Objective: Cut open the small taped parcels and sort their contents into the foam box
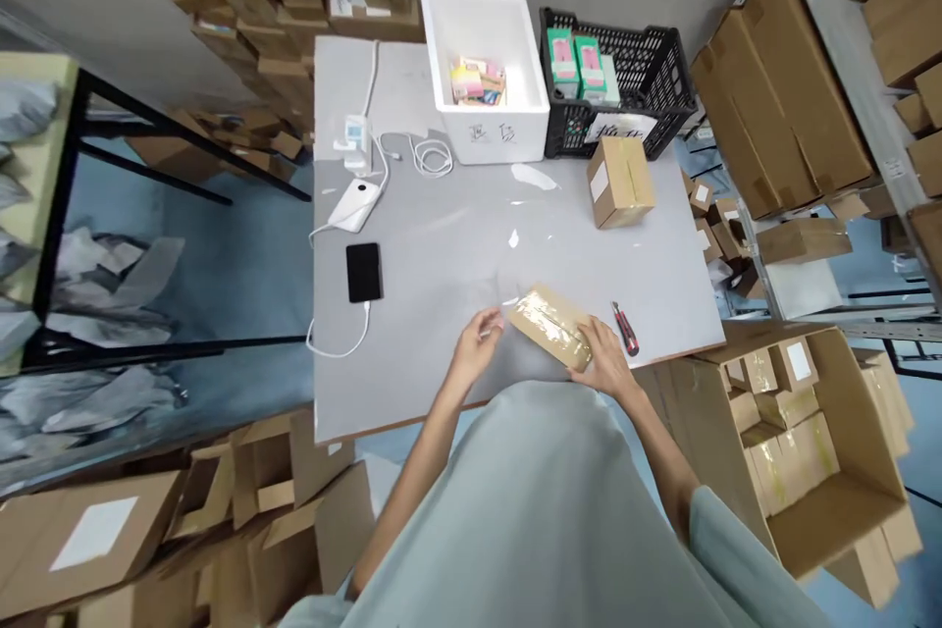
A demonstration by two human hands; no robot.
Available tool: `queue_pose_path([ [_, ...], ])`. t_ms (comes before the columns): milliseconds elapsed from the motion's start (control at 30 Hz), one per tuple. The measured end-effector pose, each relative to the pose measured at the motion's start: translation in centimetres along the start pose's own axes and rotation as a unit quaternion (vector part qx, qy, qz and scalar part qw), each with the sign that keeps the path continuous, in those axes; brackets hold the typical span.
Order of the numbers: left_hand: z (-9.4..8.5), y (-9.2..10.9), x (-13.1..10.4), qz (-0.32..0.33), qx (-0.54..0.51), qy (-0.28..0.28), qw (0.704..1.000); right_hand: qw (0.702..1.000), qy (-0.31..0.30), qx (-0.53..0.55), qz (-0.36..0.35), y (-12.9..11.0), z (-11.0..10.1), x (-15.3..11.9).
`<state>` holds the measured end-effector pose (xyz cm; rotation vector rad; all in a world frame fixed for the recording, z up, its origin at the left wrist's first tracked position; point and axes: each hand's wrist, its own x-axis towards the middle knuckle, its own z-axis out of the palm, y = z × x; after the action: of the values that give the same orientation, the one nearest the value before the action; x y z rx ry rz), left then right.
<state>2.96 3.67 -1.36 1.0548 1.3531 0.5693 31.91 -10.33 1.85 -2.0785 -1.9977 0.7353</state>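
While the right hand [604, 361] grips the tape-shiny carton [550, 326] at the frame's lower centre and the left hand [477, 345] sits curled just beside it, whether pinching anything I can't tell, a careless rightward sweep could knock the red cutter [625, 328] off the surface [442, 265].

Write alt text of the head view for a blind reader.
A person's right hand holds a taped cardboard box on a gray table, the left hand near the box's other end; a utility knife lies to the right.

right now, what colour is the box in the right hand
Brown box with shiny tape on top, seen best in the head view.
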Motion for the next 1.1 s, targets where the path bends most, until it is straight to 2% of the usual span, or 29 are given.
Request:
queue_pose_path([
  [67, -2.1, -1.2, 0.1, -0.010, 0.032, 0.004, 0.999, 0.995, -0.071, -0.029, -0.058, -2.7, 0.9, 1.2],
  [133, -3.3, -2.3, 0.0, -0.024, 0.061, -0.009, 0.998, 0.986, -0.125, -0.058, -0.095, -4.1, 1.3, 2.4],
  [200, -3.8, -3.4, -0.4, -0.043, 0.095, -0.013, 0.994, 0.978, -0.161, -0.081, -0.106, -4.3, 1.5, 3.6],
  [300, -3.7, -5.3, -1.4, -0.071, 0.132, -0.015, 0.989, 0.974, -0.180, -0.089, -0.102, -3.1, 1.6, 4.8],
  [400, -2.9, -6.9, -2.9, -0.096, 0.113, -0.030, 0.989, 0.980, -0.177, -0.049, -0.076, -1.7, 1.7, 5.1],
  [533, -1.9, -8.5, -4.5, -0.093, 0.053, -0.037, 0.994, 0.989, -0.148, 0.014, -0.023, -0.5, 2.2, 3.8],
  [633, -1.3, -9.3, -4.6, -0.114, 0.054, -0.034, 0.991, 0.990, -0.105, 0.069, 0.063, 0.9, 2.8, 2.0],
  [733, -0.8, -9.8, -4.1, -0.152, 0.071, -0.028, 0.985, 0.966, -0.092, 0.165, 0.178, 2.5, 3.8, 0.4],
  [800, -0.5, -10.0, -3.6, -0.166, 0.086, -0.013, 0.982, 0.940, -0.100, 0.242, 0.220, 3.3, 4.6, -0.2],
  [967, 0.7, -9.4, -3.5, -0.141, 0.101, 0.038, 0.984, 0.906, -0.090, 0.357, 0.206, 3.3, 6.3, 0.4],
  [1100, 1.7, -8.2, -4.1, -0.142, 0.097, 0.078, 0.982, 0.899, -0.080, 0.383, 0.197, 2.8, 6.1, 1.8],
])
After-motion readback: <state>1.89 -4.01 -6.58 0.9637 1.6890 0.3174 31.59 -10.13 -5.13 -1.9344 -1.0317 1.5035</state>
